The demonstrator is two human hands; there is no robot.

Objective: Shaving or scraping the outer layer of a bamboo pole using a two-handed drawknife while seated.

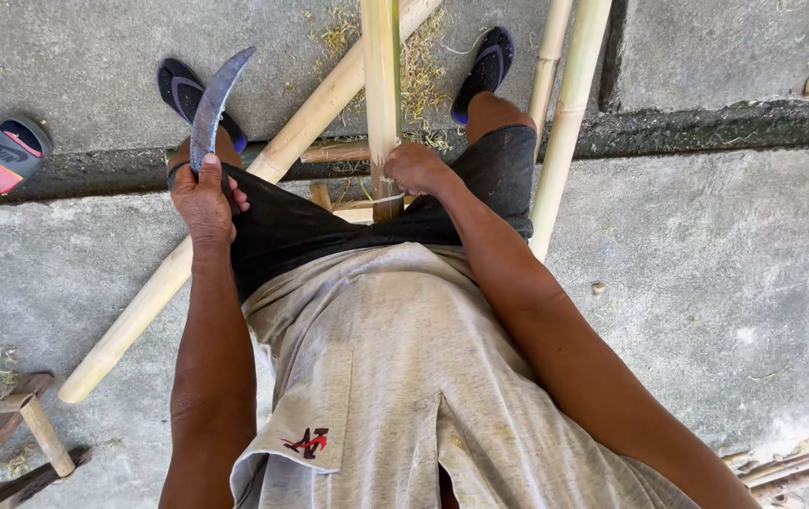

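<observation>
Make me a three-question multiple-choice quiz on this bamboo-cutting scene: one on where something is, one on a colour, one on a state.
1. Where is the curved blade?
A. In the left hand
B. Flat on the concrete
C. Stuck in a pole

2. What colour are the person's sandals?
A. White
B. Dark blue
C. Yellow

3. How is the bamboo strip under the right hand placed?
A. Lying loose, far from the hands
B. Gripped and running straight away between the feet
C. Tied into a bundle

Answers:
1 A, the left hand is closed round the handle with the blade pointing up.
2 B, both sandals by the poles are dark blue.
3 B, the right hand is clamped on the strip's near end, between the knees.
</observation>
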